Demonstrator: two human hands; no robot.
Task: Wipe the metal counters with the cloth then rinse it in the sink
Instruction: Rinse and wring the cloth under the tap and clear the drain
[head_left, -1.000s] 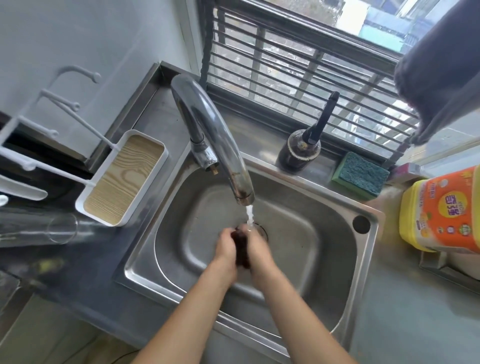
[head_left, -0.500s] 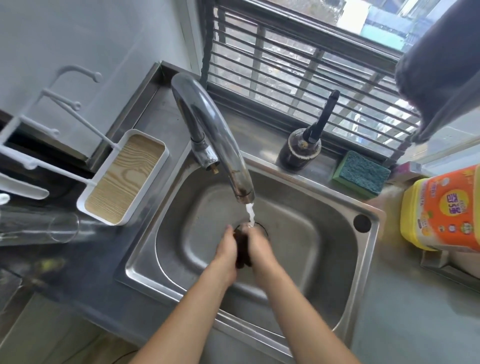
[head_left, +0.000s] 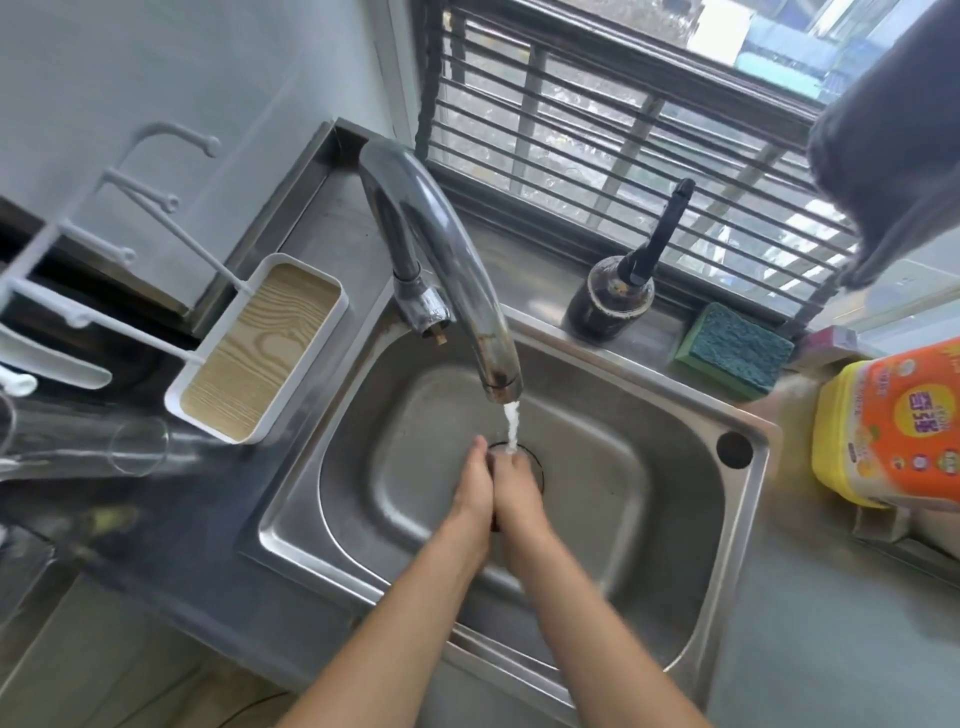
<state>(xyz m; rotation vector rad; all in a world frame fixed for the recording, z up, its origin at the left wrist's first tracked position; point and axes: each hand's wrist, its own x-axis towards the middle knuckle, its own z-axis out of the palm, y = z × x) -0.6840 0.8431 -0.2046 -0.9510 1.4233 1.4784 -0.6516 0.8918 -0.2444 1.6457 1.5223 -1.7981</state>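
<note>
Both my hands are down in the steel sink (head_left: 639, 452), palms together under the water stream (head_left: 511, 426) from the curved faucet (head_left: 447, 249). My left hand (head_left: 470, 493) and my right hand (head_left: 522, 501) squeeze the dark cloth (head_left: 493, 526) between them. Only a thin dark sliver of it shows near my wrists. Water lands on my right fingertips just above the drain. The metal counter (head_left: 831, 634) runs along the right of the sink.
Behind the sink stand a dark pump bottle (head_left: 608, 301) and a green sponge (head_left: 732, 348). At the right is a yellow-orange detergent jug (head_left: 893, 431). A white wood-grain tray (head_left: 260, 353) and a clear glass (head_left: 78, 447) sit left. Dark fabric (head_left: 893, 130) hangs top right.
My hands have closed tighter together over the cloth, so less of it shows. They stay under the running water above the drain.
</note>
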